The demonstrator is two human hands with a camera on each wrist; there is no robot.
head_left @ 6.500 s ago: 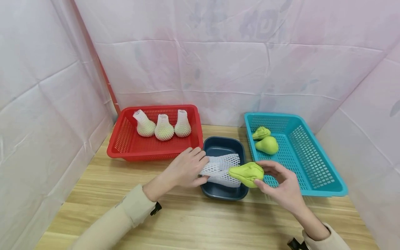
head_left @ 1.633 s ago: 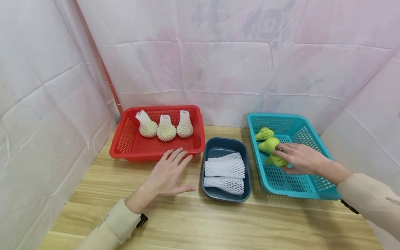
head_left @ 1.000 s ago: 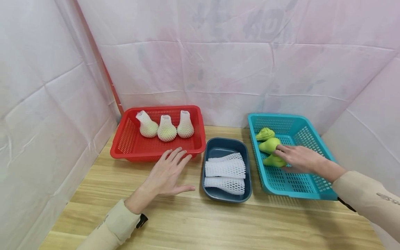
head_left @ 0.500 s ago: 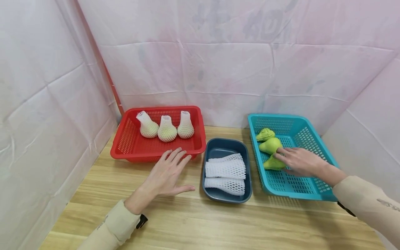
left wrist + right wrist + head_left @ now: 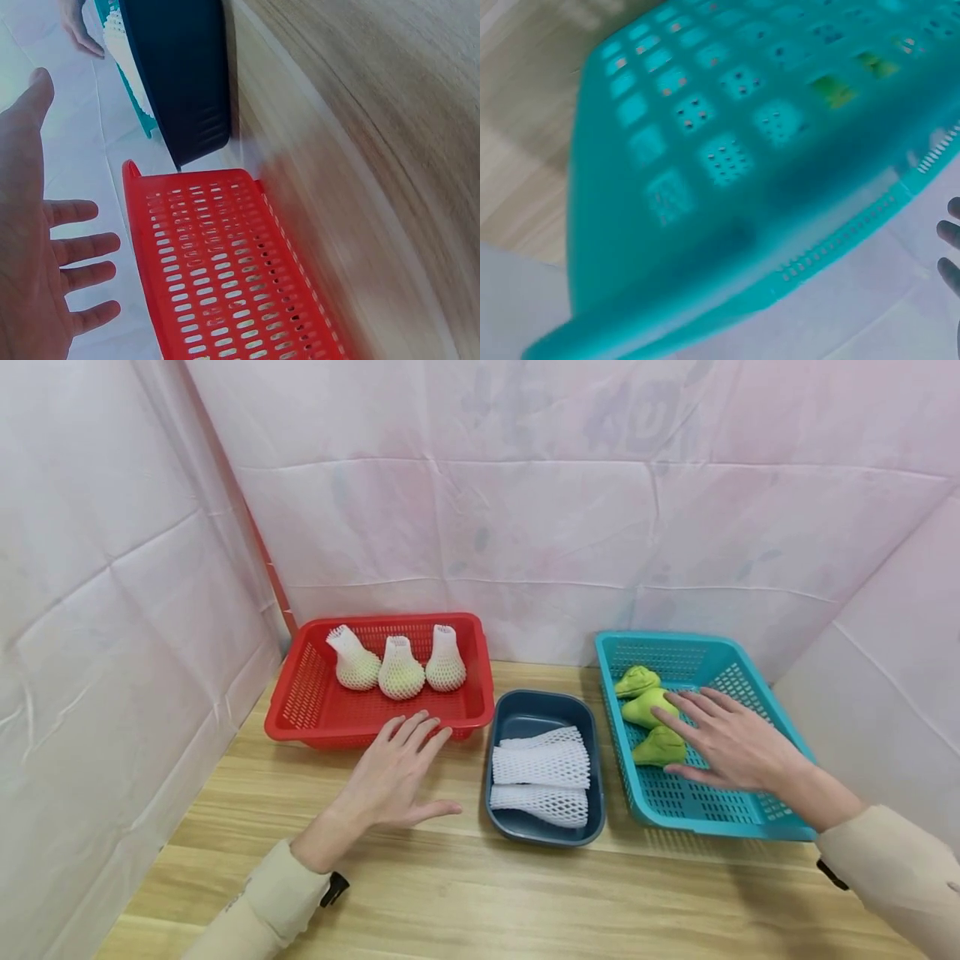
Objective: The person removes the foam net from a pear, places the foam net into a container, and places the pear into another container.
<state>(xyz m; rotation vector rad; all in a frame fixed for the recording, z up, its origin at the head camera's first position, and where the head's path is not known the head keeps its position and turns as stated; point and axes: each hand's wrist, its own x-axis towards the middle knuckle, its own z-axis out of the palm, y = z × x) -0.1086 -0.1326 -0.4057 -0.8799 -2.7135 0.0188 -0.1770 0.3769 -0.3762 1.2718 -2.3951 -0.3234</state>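
Three green fruits [image 5: 647, 707] are contained in the teal basket [image 5: 712, 806]; above them, the right hand [image 5: 727, 745] is held, fingers spread. The left hand [image 5: 392, 778] is positioned, fingers spread, near the red basket [image 5: 337, 710].

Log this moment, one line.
left hand: open; right hand: open, over teal basket; teal basket: three chayotes; red basket: three foam-netted fruits; navy tub: foam nets

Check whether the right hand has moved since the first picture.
Yes: relative to the teal basket, the right hand moved rightward and forward.
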